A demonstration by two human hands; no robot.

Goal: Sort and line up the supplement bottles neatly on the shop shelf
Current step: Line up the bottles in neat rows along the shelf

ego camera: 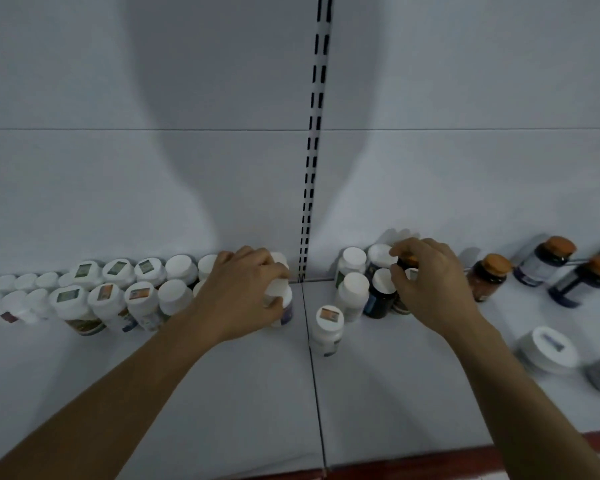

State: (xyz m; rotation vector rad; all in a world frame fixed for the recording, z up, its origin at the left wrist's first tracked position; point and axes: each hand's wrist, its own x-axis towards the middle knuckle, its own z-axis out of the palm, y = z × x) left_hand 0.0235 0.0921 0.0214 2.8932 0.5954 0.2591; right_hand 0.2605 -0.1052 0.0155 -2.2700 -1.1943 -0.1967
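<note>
A pale grey shop shelf [222, 393] with a plain back wall and a slotted upright [312, 150] carries everything along its back edge. On the left a double row of white-capped bottles [118, 289] already looks lined up, and the left hand [246, 292] grips a white-capped bottle [279, 299] at the row's right end. Right of the upright much seems left to do: the right hand [433, 289] pinches a small dark bottle [407, 262] in a loose cluster, and orange-capped bottles [489, 277] sit unsorted toward the right edge.
</note>
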